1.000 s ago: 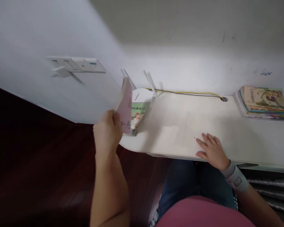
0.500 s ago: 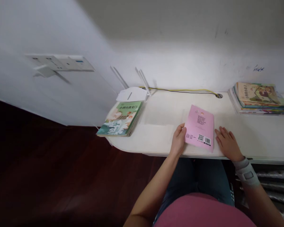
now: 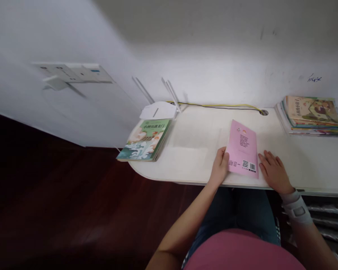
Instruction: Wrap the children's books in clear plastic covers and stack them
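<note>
A thin pink booklet lies back cover up near the front edge of the white desk, a barcode and QR code at its near corner. My left hand grips its left edge with thumb and fingers. My right hand rests flat on the desk just right of the booklet, fingers stretched out and holding nothing. A grey brace wraps my right wrist.
A stack of green-covered books sits at the desk's left end, with a white router and its antennas behind. A yellow cable runs along the wall. Another book pile lies far right. Dark floor lies to the left.
My left hand carried the pink booklet from beside the green books over to the desk's front middle and laid it flat. My right hand shifted slightly right, beside it.
</note>
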`<state>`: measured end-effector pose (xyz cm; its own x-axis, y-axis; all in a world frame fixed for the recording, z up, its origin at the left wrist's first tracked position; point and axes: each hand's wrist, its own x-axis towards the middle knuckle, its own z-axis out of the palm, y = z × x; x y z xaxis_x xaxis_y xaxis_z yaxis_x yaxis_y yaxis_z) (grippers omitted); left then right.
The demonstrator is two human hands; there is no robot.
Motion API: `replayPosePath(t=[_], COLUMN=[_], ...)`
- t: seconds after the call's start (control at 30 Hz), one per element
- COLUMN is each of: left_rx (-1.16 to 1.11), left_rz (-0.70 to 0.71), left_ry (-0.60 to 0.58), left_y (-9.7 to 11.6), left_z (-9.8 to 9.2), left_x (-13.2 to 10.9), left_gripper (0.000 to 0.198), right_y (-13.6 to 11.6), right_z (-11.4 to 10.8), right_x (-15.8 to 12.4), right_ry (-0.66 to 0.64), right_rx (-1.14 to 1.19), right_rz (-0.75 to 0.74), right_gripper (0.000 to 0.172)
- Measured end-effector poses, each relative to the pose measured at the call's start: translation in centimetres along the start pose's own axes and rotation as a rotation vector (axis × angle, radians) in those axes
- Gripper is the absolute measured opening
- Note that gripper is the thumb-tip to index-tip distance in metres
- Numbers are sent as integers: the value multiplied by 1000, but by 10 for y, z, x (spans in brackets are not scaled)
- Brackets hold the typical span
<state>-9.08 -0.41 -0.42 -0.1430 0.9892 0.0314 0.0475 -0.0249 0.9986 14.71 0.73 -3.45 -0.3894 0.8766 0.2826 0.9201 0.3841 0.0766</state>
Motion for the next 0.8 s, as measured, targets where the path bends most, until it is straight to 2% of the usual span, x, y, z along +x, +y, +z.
replayPosePath(t=[0.2,0.4,0.5,0.67,0.8], left_rx=[319,583,616,792,998], left_rz=[63,115,102,85,75], left_ry=[-67,-25,34,126,192], left_y=[-6,-18,-20,-21,-22], left_z=[-5,-13,-28,-61,-71], left_x=[7,14,20,29,29], left_gripper=[28,39,41,30,31], right_y=[2,0,-1,0,0], right_z=[2,0,0,2,1], right_x=[0,0,0,-1,-2], right_ry=[3,17,25,29,31], right_rx=[8,-1,-1,-14,1], right_rz=[-13,-4,-7,-19,-7], right_gripper=[44,43,43,43,42])
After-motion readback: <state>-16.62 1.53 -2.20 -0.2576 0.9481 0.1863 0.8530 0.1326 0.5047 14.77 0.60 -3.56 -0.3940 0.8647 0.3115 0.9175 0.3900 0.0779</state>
